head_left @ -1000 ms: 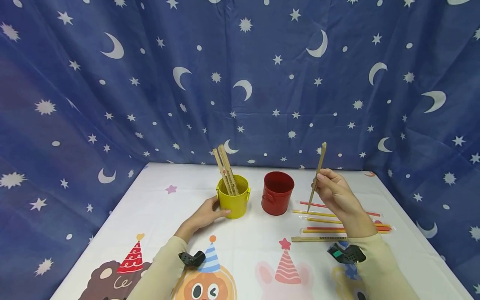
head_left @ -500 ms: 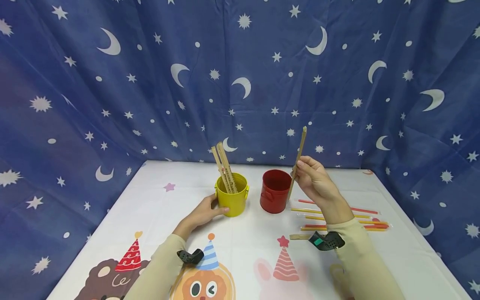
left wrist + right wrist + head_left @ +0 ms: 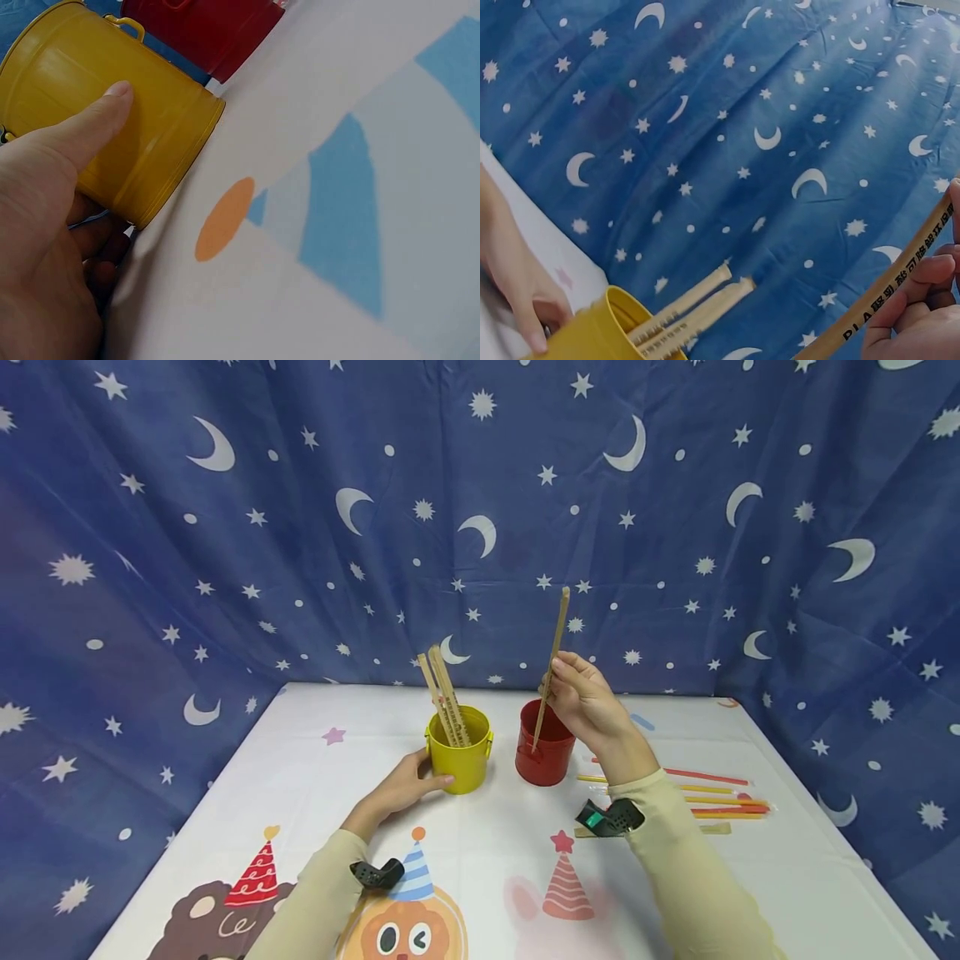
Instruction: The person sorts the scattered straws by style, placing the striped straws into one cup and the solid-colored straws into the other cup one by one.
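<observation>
Yellow bucket (image 3: 467, 767) gripped by the left hand (image 3: 403, 783), we judge this a transfer: the right hand (image 3: 591, 700) pinches a wrapped straw (image 3: 560, 623), likely needing leftward carriage next.

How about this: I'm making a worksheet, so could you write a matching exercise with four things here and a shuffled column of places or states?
Things:
1. yellow bucket
2. right hand
3. red and orange straws
4. left hand

Places or states:
A. gripping one tan stick
B. holding the yellow bucket's side
C. lying on the white table
D. has printed sticks leaning inside

Pairs: 1-D, 2-A, 3-C, 4-B
</observation>
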### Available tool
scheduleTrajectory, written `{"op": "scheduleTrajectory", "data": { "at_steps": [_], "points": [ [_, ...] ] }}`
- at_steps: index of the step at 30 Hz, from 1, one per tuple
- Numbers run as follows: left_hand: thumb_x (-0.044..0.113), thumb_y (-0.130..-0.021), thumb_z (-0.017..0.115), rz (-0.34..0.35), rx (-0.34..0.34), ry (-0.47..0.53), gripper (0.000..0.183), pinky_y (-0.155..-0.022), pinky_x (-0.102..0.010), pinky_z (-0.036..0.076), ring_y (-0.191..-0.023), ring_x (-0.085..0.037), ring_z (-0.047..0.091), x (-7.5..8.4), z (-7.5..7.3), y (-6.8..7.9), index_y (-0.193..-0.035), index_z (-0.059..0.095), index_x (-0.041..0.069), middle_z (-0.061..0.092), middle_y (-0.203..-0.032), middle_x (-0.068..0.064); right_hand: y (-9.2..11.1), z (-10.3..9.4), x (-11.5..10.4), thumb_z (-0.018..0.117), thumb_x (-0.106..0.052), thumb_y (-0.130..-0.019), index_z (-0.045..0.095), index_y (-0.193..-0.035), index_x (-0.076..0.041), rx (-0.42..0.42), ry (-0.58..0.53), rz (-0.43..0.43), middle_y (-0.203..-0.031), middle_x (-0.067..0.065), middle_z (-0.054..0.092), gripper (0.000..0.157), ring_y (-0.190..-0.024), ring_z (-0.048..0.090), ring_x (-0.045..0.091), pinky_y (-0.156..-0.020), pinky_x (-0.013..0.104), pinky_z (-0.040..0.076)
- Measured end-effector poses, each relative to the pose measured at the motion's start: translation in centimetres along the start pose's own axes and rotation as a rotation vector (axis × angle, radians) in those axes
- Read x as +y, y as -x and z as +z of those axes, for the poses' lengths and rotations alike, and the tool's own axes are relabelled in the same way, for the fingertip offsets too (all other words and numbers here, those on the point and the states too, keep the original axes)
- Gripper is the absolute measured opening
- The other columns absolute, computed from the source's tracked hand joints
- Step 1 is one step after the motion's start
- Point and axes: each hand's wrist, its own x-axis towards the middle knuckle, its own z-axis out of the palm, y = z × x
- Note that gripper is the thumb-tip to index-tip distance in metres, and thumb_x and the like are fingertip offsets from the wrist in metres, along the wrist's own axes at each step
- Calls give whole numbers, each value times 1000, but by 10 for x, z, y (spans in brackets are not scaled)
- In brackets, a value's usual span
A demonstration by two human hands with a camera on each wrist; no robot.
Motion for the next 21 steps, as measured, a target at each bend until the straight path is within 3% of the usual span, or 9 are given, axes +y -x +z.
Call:
{"op": "scheduleTrajectory", "data": {
  "at_steps": [9,21],
  "points": [
    [40,-90,75,1,5,1,92,-128,-53,20,-154,-39,27,2,-1,1,-156,29,-5,31,-163,-24,-24,11,15,52,-12,-105,68,-91,-21,-34,-107,-15,-77,-7,66,23,-73,59,8,-79,25,47],
    [42,-90,74,-8,-1,-26,91,-128,-53,19,-154,-39,26,2,-2,0,-156,30,-5,30,-163,-23,-51,38,40,45,-6,-107,69,-89,-23,-19,-51,31,-80,-10,68,34,-78,57,7,-81,25,41]
  ]
}}
